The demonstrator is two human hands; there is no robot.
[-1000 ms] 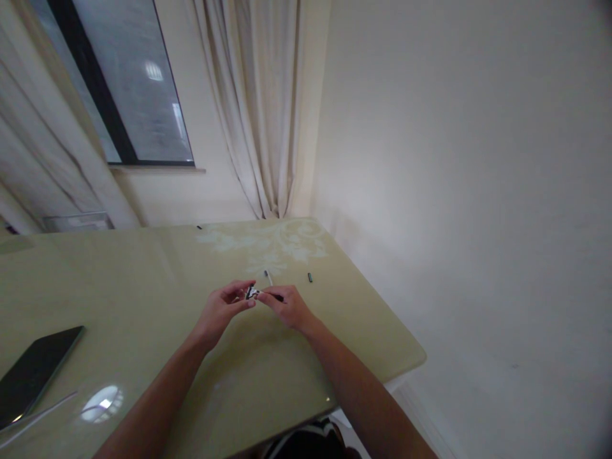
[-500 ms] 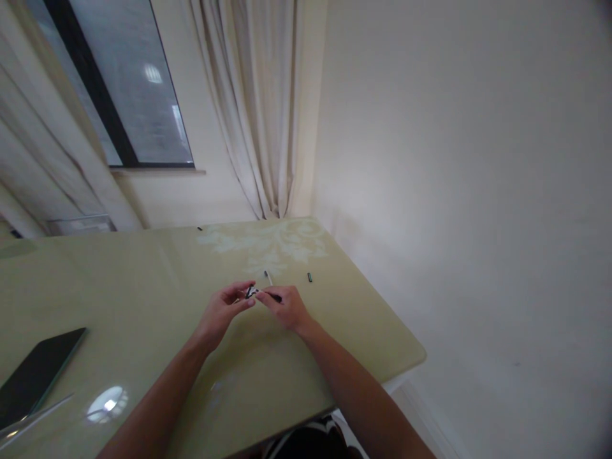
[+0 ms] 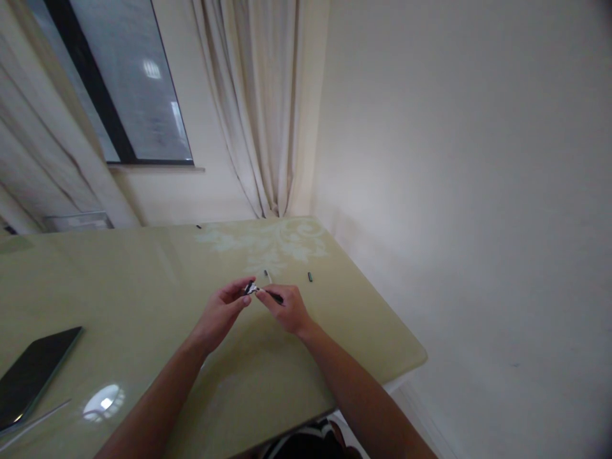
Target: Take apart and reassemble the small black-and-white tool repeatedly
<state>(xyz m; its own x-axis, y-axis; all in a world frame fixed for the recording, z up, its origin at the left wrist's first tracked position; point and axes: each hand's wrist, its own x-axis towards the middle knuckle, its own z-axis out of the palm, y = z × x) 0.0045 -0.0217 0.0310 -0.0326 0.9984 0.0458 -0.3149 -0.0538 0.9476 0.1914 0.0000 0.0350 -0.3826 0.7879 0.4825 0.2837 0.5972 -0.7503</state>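
We take the joined fingertips as the centre of the dial, with twelve o'clock straight ahead. We record a broad plain off-white wall (image 3: 459,191) at two o'clock. Beneath the hands lies a glossy yellow-green table (image 3: 157,287), its far right part bearing a pale floral pattern (image 3: 306,242). A long cream fabric curtain (image 3: 268,108) hangs at twelve o'clock; a dark-framed glass window (image 3: 138,83) stands at eleven.

Between eight and nine o'clock we note a flat black rectangular slab (image 3: 38,373) on the table, well apart from the hands. We find the left hand (image 3: 224,308) with thumb and fingers drawn narrow about a small black-and-white piece (image 3: 250,289), located between the two hands, over the table. The right hand (image 3: 285,307) pinches a slim dark object (image 3: 276,297) just beside it; we cannot tell whether the two touch.

A thin whitish cord (image 3: 38,422) lies at eight o'clock. A slim white stick with a dark end (image 3: 266,274) lies at two, partly hidden by the right hand. A tiny dark green-black oblong (image 3: 310,277) lies near three o'clock.
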